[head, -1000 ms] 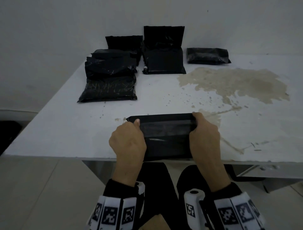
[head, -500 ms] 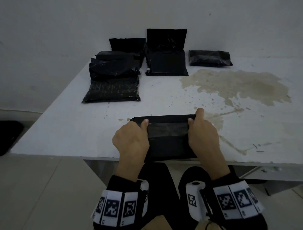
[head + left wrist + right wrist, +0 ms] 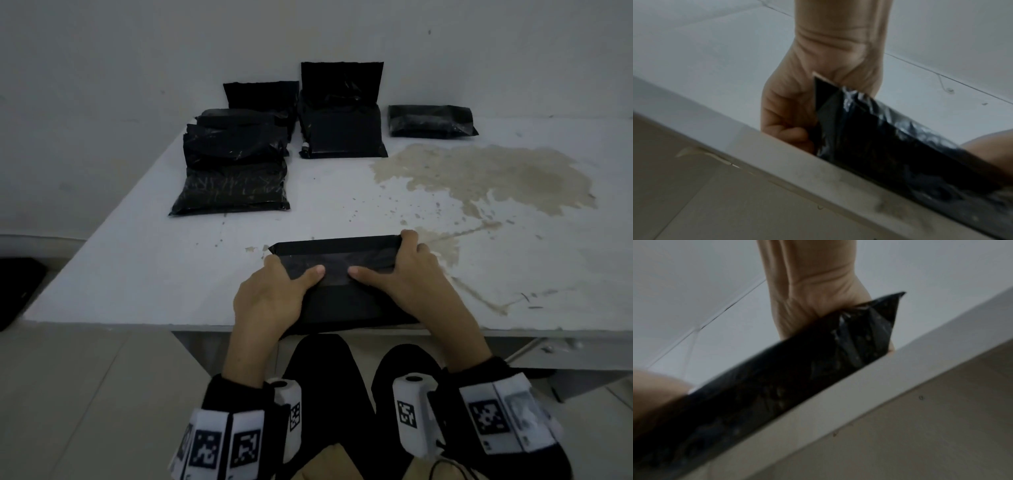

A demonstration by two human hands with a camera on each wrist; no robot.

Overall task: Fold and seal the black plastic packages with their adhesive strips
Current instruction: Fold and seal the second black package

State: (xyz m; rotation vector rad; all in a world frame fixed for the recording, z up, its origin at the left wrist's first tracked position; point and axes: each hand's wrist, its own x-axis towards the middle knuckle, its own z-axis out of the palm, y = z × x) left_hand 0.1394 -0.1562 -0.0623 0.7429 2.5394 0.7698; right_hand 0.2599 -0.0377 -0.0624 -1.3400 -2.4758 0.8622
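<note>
head: both hands (image 3: pixel 342 287) grip flat glossy black package (image 3: pixel 342 305).

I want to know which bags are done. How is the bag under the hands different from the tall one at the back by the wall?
The near package lies flat at the table's front edge with its flap folded down; the back package has its flap standing up against the wall, unsealed. The left hand and right hand grip the near package, thumbs on the flap; nobody touches the back package. Both are black plastic.
</note>
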